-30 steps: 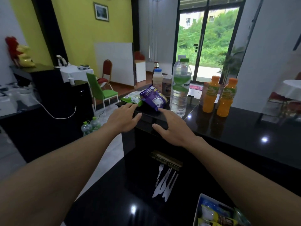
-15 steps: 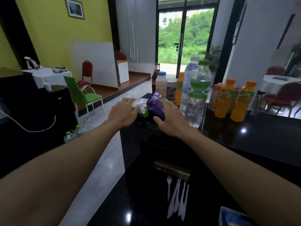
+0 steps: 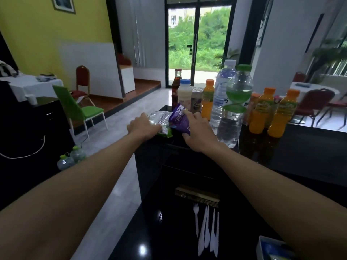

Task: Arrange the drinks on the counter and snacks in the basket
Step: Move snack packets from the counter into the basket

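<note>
Both hands reached to the far left corner of the worktop (image 3: 304,147). Left hand (image 3: 143,126) lay knuckles-up on a silver pack (image 3: 161,118), fingers curled down over its left side and holding it. Right hand (image 3: 197,131) gripped a purple pack (image 3: 179,119), fingers over its far top edge and thumb at its near end.

The silver pack lay flat, its long axis running from far left to near right, with a green end (image 3: 167,133) pointing near. Touching it on the right, the purple pack stood tilted, its long axis running away from the person and its far end raised toward the drinks.

Behind the packs stood a cola bottle (image 3: 176,85), a milk bottle (image 3: 185,94), a cup (image 3: 196,100) and a juice bottle (image 3: 207,100). Two water bottles (image 3: 234,109) stood just right of the right hand, with more juice bottles (image 3: 261,113) beyond them to the right.

The worktop was glossy black and mirrored the ceiling lights. White plastic cutlery (image 3: 206,231) lay near the person, handles pointing away. A basket (image 3: 262,241) showed at the near right corner, cut off by the picture edge.

The room had a yellow wall (image 3: 47,25) on the left, a green chair (image 3: 75,107) and a red chair (image 3: 82,77) on a pale tiled floor, and a glass door (image 3: 197,40) onto greenery.
</note>
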`<state>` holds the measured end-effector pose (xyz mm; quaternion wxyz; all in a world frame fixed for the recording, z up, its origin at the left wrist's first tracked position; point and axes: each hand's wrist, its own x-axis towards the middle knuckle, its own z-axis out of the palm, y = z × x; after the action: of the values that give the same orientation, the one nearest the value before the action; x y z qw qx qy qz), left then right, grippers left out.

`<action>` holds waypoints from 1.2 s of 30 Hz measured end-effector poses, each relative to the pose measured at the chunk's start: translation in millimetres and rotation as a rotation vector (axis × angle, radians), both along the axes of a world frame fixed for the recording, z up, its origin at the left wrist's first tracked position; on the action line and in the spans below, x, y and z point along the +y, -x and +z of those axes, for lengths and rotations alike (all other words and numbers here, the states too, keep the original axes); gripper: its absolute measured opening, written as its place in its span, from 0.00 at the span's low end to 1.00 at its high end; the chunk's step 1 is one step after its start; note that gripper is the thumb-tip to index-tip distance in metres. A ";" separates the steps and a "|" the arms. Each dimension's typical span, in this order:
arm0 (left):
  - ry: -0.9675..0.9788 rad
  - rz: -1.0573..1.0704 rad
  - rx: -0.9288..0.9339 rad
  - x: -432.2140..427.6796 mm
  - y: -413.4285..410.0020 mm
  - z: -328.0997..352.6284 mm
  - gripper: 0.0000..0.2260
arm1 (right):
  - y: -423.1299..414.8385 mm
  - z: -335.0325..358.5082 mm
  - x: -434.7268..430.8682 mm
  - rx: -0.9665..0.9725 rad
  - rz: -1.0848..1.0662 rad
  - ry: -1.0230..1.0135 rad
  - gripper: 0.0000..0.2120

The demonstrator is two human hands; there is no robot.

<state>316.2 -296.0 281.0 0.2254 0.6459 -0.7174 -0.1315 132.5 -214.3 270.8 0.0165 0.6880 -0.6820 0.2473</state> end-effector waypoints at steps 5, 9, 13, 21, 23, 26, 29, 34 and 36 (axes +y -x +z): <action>-0.147 0.032 0.235 -4.0 -8.8 0.3 0.33 | -2.0 5.5 7.4 -0.051 0.039 0.007 0.34; -0.198 0.042 0.411 4.0 -19.4 -1.8 0.31 | -3.4 2.4 17.4 -0.112 0.096 0.062 0.28; -0.221 0.027 0.503 15.3 -27.0 -5.2 0.36 | -5.5 7.4 28.3 -0.135 0.164 0.122 0.25; -0.101 -0.064 0.727 55.5 -41.5 -18.2 0.40 | -16.8 13.6 59.8 -0.194 0.214 0.082 0.32; -0.108 -0.094 0.762 69.2 -45.0 -19.4 0.43 | -18.8 13.7 69.4 -0.191 0.249 0.064 0.37; -0.113 -0.124 0.780 90.4 -48.7 -21.6 0.44 | -20.0 12.6 87.4 -0.213 0.298 0.059 0.48; -0.137 -0.150 0.778 113.1 -51.1 -26.6 0.41 | -18.5 6.7 106.7 -0.196 0.309 0.041 0.54; -0.165 -0.167 0.837 155.3 -45.6 -35.4 0.39 | -6.4 -11.9 142.2 -0.213 0.346 -0.005 0.51; -0.179 -0.174 0.837 174.2 -36.7 -37.7 0.40 | -1.2 -23.4 158.8 -0.227 0.367 -0.015 0.47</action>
<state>353.0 -121.8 243.2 0.4279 0.4910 -0.6019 -0.4621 133.8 -55.5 247.4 -0.1111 0.7685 -0.5446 0.3169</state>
